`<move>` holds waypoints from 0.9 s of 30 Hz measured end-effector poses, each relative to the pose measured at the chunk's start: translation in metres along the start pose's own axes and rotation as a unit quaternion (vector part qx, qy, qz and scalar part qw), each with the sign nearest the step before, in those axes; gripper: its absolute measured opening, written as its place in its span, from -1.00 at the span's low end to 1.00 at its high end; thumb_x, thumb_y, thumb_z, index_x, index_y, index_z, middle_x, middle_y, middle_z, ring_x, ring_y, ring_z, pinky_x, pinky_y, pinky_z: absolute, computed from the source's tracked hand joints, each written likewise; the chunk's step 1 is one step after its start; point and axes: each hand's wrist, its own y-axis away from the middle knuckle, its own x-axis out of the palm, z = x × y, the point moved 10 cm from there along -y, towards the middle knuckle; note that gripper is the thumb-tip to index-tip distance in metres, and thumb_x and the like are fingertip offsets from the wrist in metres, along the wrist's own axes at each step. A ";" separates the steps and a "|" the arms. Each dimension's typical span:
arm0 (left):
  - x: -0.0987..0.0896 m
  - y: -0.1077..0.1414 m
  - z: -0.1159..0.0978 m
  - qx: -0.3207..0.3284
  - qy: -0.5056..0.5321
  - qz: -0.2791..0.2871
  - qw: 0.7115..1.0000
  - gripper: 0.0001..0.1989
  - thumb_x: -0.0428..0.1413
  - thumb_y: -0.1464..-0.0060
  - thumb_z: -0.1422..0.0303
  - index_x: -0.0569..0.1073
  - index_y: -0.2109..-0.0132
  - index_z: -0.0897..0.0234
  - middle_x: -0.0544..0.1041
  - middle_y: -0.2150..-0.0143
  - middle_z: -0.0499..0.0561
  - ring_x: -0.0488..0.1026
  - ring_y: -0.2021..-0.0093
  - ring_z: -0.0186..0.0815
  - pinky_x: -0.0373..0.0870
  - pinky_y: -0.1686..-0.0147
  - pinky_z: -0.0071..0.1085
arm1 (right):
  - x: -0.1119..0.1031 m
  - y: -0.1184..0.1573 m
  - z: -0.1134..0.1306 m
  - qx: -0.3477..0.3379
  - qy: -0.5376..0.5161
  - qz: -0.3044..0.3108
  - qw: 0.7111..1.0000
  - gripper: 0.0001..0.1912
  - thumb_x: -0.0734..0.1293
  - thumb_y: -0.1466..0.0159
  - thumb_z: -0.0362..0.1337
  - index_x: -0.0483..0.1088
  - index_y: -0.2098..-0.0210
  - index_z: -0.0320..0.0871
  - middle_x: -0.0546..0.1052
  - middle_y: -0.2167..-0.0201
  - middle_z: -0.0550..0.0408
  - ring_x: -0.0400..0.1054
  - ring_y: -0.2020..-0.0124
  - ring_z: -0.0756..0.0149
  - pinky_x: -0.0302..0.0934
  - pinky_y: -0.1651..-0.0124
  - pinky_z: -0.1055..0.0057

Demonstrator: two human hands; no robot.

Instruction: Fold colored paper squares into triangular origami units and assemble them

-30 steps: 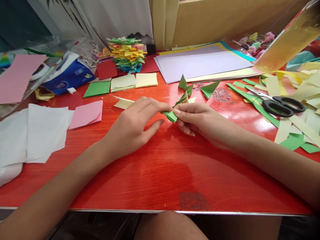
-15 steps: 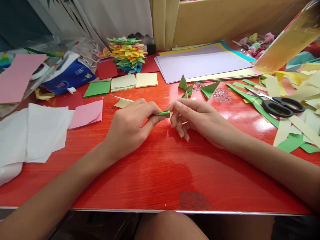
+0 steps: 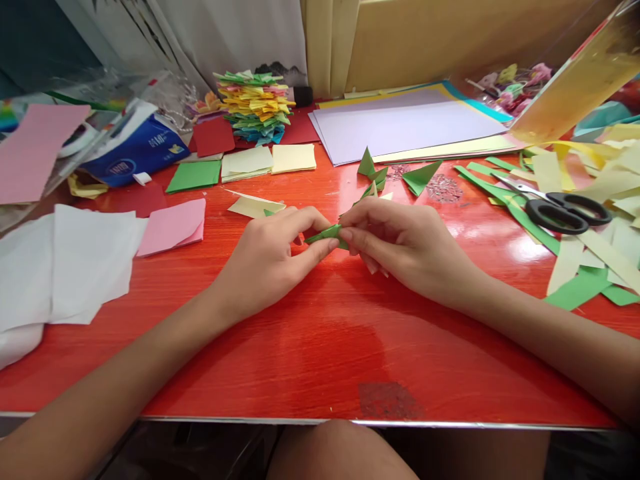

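Your left hand (image 3: 270,257) and right hand (image 3: 400,240) meet over the middle of the red worktop (image 3: 320,347), fingers of both pinched on a small folded green paper piece (image 3: 327,235). Black scissors (image 3: 563,210) lie near the right edge.

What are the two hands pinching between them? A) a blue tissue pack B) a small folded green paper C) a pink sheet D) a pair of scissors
B: the left hand and right hand meet on a small folded green paper, while the scissors lie apart on the red table.
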 end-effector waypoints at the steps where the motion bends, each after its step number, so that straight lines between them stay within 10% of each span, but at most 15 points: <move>1: -0.001 0.000 0.000 0.000 0.007 -0.004 1.000 -0.87 0.03 -0.03 0.27 0.40 0.34 0.22 0.49 0.41 -0.09 0.37 0.41 -0.36 0.24 0.42 -0.43 | 0.000 0.000 0.001 -0.003 0.005 -0.001 1.000 -0.91 0.21 -0.21 -0.26 0.31 0.40 -0.11 0.37 0.55 0.17 0.23 0.54 0.44 0.06 0.49 0.48; 13: -0.007 0.001 0.006 -0.035 0.074 -0.033 0.996 -0.89 0.02 -0.04 0.31 0.39 0.37 0.23 0.46 0.43 -0.10 0.36 0.40 -0.38 0.26 0.38 -0.45 | 0.015 -0.002 0.013 -0.106 0.087 0.052 0.989 -0.88 0.18 -0.22 -0.34 0.35 0.37 -0.16 0.35 0.41 0.09 0.21 0.40 0.40 0.06 0.36 0.46; 27: -0.005 -0.002 0.013 -0.032 0.067 -0.023 0.997 -0.88 -0.06 -0.13 0.34 0.36 0.28 0.22 0.45 0.41 -0.08 0.37 0.41 -0.40 0.25 0.41 -0.47 | 0.008 -0.007 0.000 -0.049 0.101 0.019 0.994 -0.76 0.16 -0.26 -0.25 0.23 0.52 -0.19 0.33 0.53 0.13 0.19 0.49 0.46 0.03 0.44 0.52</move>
